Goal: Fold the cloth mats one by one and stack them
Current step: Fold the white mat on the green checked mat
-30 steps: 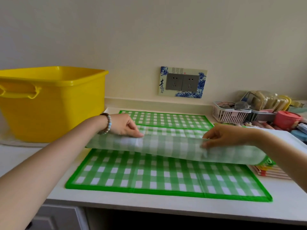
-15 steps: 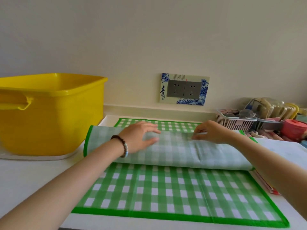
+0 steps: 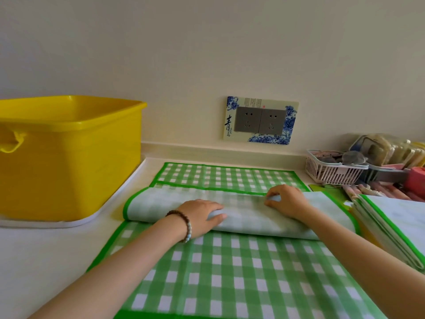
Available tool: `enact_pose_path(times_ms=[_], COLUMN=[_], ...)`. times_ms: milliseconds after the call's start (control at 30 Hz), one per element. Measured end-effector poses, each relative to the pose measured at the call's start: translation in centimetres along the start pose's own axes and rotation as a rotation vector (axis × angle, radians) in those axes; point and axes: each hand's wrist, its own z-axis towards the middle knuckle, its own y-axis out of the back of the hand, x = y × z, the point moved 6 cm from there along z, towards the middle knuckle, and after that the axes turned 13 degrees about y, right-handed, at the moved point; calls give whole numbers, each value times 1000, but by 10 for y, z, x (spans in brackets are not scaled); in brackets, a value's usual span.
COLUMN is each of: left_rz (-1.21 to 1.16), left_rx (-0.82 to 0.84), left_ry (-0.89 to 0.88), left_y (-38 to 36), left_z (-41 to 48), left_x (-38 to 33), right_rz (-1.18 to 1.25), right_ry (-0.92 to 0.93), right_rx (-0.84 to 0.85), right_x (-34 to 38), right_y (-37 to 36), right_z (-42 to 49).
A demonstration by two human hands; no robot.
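A green checked cloth mat [image 3: 248,215] lies folded over on the counter, its pale underside up and a rounded crease along its near side. My left hand [image 3: 202,217] presses flat on the folded mat near the crease. My right hand [image 3: 287,200] rests further back with curled fingers pinching the mat's far free edge. Another checked mat [image 3: 230,277] lies flat beneath and in front of it. A third mat [image 3: 230,176] lies flat behind. Folded mats [image 3: 391,229] are stacked at the right.
A large yellow tub [image 3: 69,157] stands on a white tray at the left. A white basket [image 3: 333,169] and assorted clutter fill the back right corner. A wall socket plate [image 3: 261,120] sits above the counter's back edge.
The lifted flap has come down over the mat and now lies flat. My left hand has slid toward the near crease, and my right hand has lowered with the edge.
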Motion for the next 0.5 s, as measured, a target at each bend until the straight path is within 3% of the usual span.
enact_pose_path(times_ms=[233,500], left_rz=[-57,-6], left_rx=[-145,-28], left_ry=[3,53], left_y=[-3,-26], left_z=[16,20], left_x=[-3,-1], right_rz=[-22,35], right_ry=[-82,2], right_rx=[-112,-195], right_x=[-9,42], right_y=[-4,-2], right_z=[7,0])
